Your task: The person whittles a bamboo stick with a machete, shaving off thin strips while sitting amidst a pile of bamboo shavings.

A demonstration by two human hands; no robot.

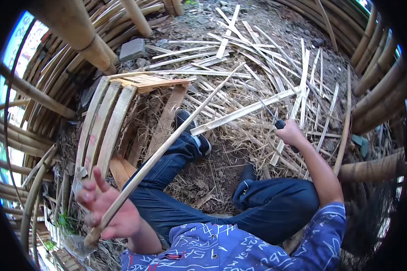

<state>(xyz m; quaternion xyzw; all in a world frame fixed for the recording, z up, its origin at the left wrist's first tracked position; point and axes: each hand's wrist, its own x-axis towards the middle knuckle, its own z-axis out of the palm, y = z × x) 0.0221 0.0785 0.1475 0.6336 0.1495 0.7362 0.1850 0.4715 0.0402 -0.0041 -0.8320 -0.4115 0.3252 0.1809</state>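
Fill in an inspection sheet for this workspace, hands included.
Surface: bare soil, strewn with dry fibres.
Job's things: long pale strip, slanting across the view; dark-handled tool with a thin blade.
Clutter: loose split strips ahead, many overlapping; slatted wooden crate at left; grey block beyond it.
Left hand: open, fingers spread, long pale strip across the palm.
Right hand: closed around the tool's handle.
Cables: nothing seen for certain.
Surroundings: bamboo poles on both sides.

A long, pale, tapering bamboo strip [165, 149] slants across the spread left hand [124, 219], thicker end nearest, while a dark-handled, thin-bladed tool [280, 123] points forward-left from the right hand [290, 133].
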